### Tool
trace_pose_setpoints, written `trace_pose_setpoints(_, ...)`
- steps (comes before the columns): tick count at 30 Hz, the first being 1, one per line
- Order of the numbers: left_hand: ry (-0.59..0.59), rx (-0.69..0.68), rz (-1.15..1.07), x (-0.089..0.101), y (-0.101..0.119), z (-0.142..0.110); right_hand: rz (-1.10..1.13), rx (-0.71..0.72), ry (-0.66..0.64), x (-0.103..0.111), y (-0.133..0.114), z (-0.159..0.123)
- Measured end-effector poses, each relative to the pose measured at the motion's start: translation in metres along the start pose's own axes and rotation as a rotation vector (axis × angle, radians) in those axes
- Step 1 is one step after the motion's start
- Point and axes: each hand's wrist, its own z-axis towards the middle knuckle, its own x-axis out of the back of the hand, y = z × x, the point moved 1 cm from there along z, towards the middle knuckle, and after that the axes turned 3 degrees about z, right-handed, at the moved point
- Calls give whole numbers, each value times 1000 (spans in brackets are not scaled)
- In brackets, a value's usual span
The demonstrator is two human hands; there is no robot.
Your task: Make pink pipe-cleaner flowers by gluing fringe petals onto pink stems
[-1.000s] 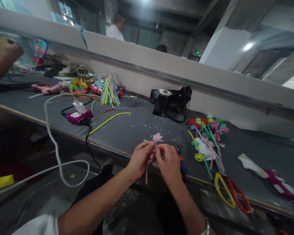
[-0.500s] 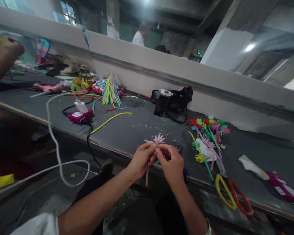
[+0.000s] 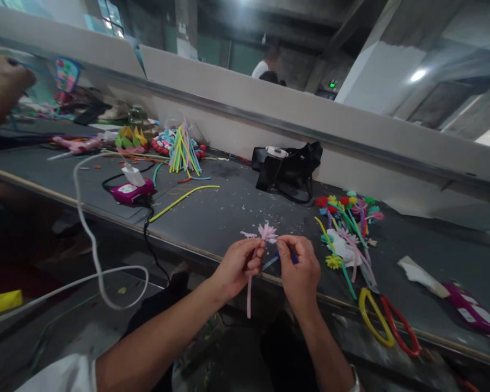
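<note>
A pink pipe-cleaner flower (image 3: pixel 267 231) stands over the table's front edge, its petals fanned out at the top. My left hand (image 3: pixel 240 268) pinches it just under the petals, and its pink stem (image 3: pixel 249 296) hangs down below the fingers. Thumb and fingertips of my right hand (image 3: pixel 300 269) are closed at the tip of a right-hand petal. Behind the right fingers a blue tool with a pale shaft (image 3: pixel 271 262) is partly hidden. A short pink piece (image 3: pixel 249 234) shows left of the petals.
Finished flowers (image 3: pixel 353 215) lie to the right, beside scissors (image 3: pixel 376 316) with yellow and red handles overhanging the edge. A black bag (image 3: pixel 298 166) rests at the back. Left are a purple power box (image 3: pixel 133 190), a yellow pipe cleaner (image 3: pixel 183 201) and a pipe-cleaner bundle (image 3: pixel 183 152).
My right hand has moved right, away from the flower's base to a petal tip. My left hand still grips the stem, and the petals look more spread.
</note>
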Motion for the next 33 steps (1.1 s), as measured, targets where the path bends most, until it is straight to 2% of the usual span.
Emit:
trace_pose_setpoints(4,16,-22,41,-4,0,-3,-98,138,63,-1,0,0)
trace_pose_setpoints(9,113,-106,143,-8,-1,-6,-162,185,57,-2,0,-1)
trace_pose_setpoints(22,224,-288,365,-12,-5,-9,-263,197,65,-2,-2,-2)
trace_pose_setpoints(33,242,-336,468,-9,-6,-8,-270,192,84,-2,-1,-1)
